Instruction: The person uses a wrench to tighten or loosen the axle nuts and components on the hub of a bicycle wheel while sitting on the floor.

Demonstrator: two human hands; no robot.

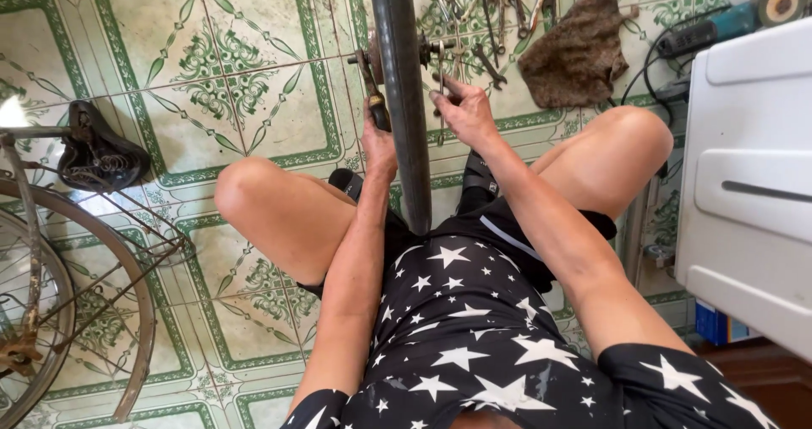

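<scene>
I am sitting on the tiled floor (254, 82) with the bicycle wheel (404, 99) standing upright between my knees, its black tyre running away from me toward the hub (372, 57). My left hand (378, 137) is gripping a tool with a dark handle (376, 108), just left of the tyre and reaching up to the hub. My right hand (463, 112) is pinching a thin metal tool (441, 91) just right of the tyre, fingers closed around it. I am judging the wheel to be light but awkward: the rim is stiff, the spokes are thin and easily bent, and the greasy hub is probably slippery, so I am steadying it at the tyre with my legs. Beyond the wheel, spanners (491, 65) and a brown rag (579, 53) are lying.
</scene>
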